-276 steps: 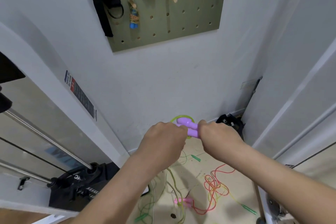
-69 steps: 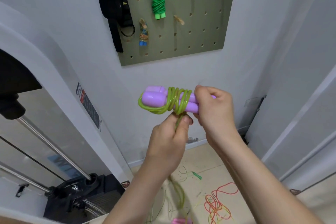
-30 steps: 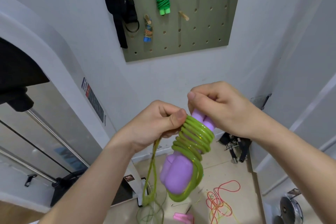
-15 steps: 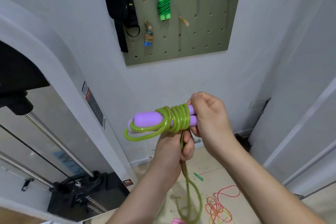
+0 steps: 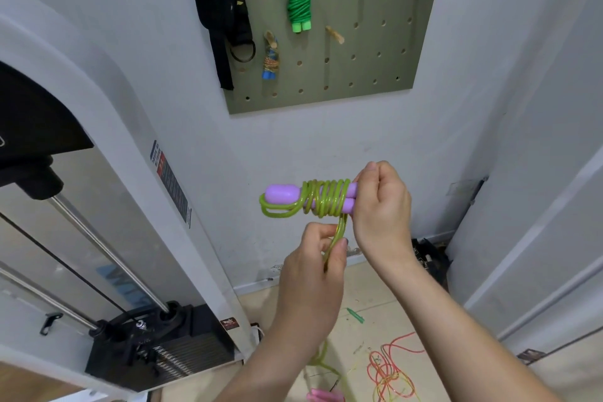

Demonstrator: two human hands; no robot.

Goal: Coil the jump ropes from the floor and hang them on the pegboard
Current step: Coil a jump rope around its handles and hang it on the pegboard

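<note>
- Wrapping this one is nearly done: the yellow-green rope [image 5: 326, 201] goes round the two purple handles [image 5: 280, 194] many times. It is up in the air, below the pegboard [image 5: 375, 52].
- The right hand [image 5: 381, 206] grips the right end of the handles. The left hand [image 5: 313, 271] pinches the loose rope just under them.
- Some rope hangs behind the left arm, maybe only a little.
- A green jump rope [image 5: 299, 10] and a small blue-handled rope [image 5: 270, 59] already hang up.
- A red rope [image 5: 388, 369] and pink handles [image 5: 324, 396] lie on the floor [image 5: 375, 297], still to do.
- A while ago the handles were bare and low. Now they are higher, with many loops.
</note>
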